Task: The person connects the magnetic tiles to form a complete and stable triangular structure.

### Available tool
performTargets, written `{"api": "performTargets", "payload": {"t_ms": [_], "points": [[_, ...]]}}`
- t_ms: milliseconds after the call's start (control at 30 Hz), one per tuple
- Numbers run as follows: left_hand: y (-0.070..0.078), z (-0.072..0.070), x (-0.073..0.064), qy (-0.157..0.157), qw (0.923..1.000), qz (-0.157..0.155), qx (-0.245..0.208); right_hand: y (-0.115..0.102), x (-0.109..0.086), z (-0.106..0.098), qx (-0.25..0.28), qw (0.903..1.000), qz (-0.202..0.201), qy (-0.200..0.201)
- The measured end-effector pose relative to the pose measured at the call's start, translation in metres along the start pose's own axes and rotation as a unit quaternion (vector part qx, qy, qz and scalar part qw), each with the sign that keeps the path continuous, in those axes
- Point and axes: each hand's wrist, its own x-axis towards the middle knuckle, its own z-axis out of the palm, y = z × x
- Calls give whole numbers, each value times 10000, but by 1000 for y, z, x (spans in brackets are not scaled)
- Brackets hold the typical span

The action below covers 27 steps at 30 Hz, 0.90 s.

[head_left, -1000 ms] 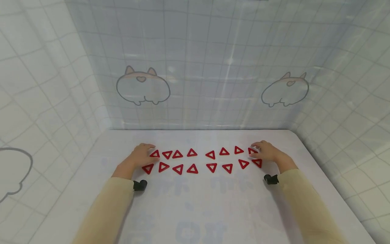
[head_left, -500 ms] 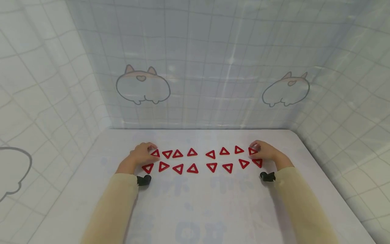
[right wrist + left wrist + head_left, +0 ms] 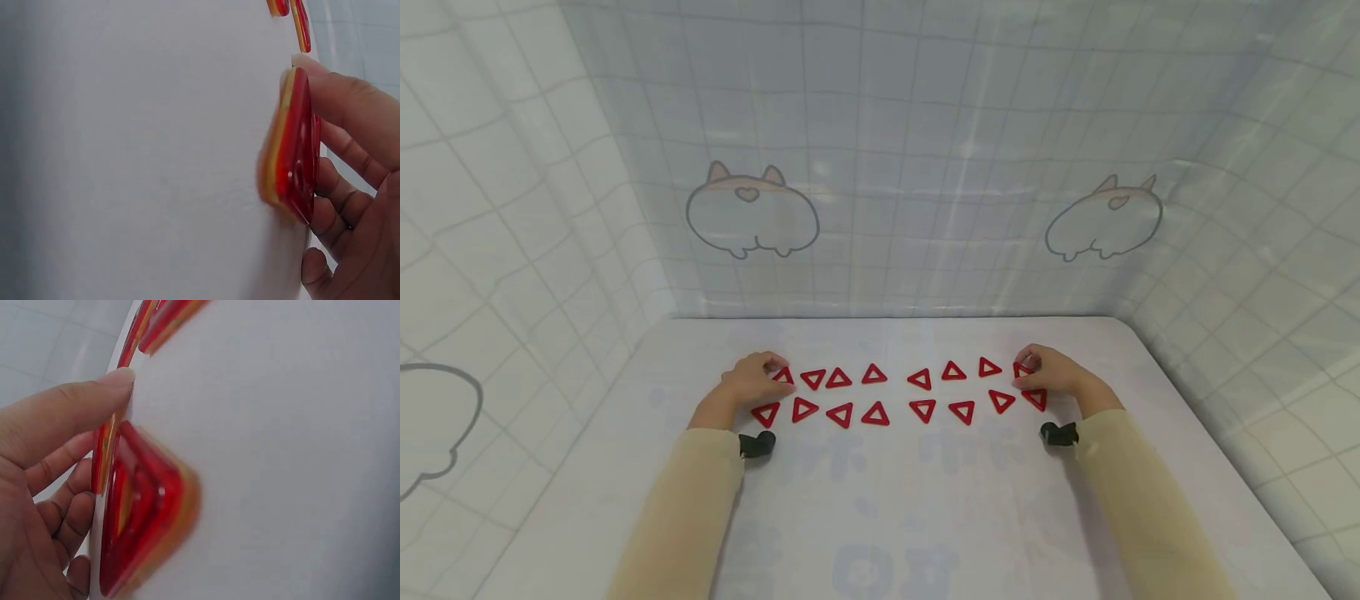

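Two rows of red open-centred triangles lie on the white table. My left hand [image 3: 751, 380] is at the left end, its thumb and fingers pinching the far-row triangle [image 3: 785, 383]. Just in front of that thumb lies the near-row left triangle [image 3: 150, 500], which the left wrist view shows with an orange-yellow underside. At the opposite end my right hand [image 3: 1054, 370] pinches the far-row right triangle [image 3: 1017, 372], partly hidden by the fingers. The near-row right triangle [image 3: 297, 150] lies close beside the right thumb. Both pinched triangles appear at table level.
Several more red triangles, such as one near the middle [image 3: 876, 414], lie between the hands, pointing various ways. A grid-patterned curtain [image 3: 895, 283] with cartoon animal drawings rises behind the table and along both sides. A black wrist device [image 3: 758, 444] sits at each sleeve cuff.
Both hands have drawn their thumbs and fingers in around the end triangles of the far row. The left wrist has shifted slightly right. The triangles stay nearly where they were.
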Motion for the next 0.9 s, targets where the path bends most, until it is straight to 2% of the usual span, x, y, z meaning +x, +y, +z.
{"api": "performTargets", "payload": {"t_ms": [167,500,667,900], "points": [[-1,-3,-2,-132,9993,-85,-334,-1,-1,-2,-22,9999,139,15],[-5,-4,-3,-181,9983,150,-532,-3,-6,-5,-109,9995,230,209],[-6,-6,-6,-159,9968,388,-676,-1,-8,-6,-97,9995,59,295],[-7,-10,-19,-163,9951,652,-719,-1,-19,-7,-116,9980,-321,525]]}}
